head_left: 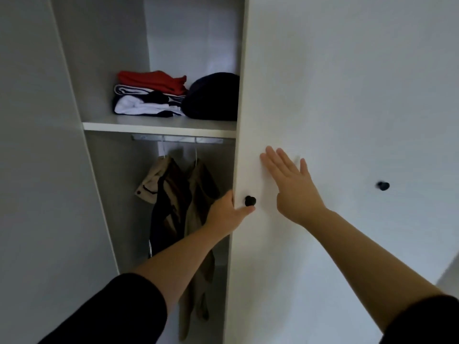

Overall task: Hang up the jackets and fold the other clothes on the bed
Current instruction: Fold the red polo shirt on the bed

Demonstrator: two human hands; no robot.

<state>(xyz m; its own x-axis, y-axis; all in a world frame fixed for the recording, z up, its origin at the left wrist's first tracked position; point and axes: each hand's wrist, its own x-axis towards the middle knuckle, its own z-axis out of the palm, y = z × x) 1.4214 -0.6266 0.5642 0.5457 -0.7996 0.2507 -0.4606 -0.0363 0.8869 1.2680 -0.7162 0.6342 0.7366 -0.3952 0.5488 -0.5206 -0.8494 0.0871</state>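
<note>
A person's left hand (227,212) grips the edge of the wardrobe door (323,95) beside its black knob (250,201). The right hand (290,181) presses flat against it, fingers straight.

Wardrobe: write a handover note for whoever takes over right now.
Left hand grips the edge of the white wardrobe door, thumb under its black round knob. Right hand lies flat and open on the door face.
Two beige-and-dark jackets hang on the metal rail; folded red, white and dark clothes sit on the white shelf above.
Done, apparently: hanging and folding. Left: probably shutting the door; the bed is out of view, so check it.
</note>
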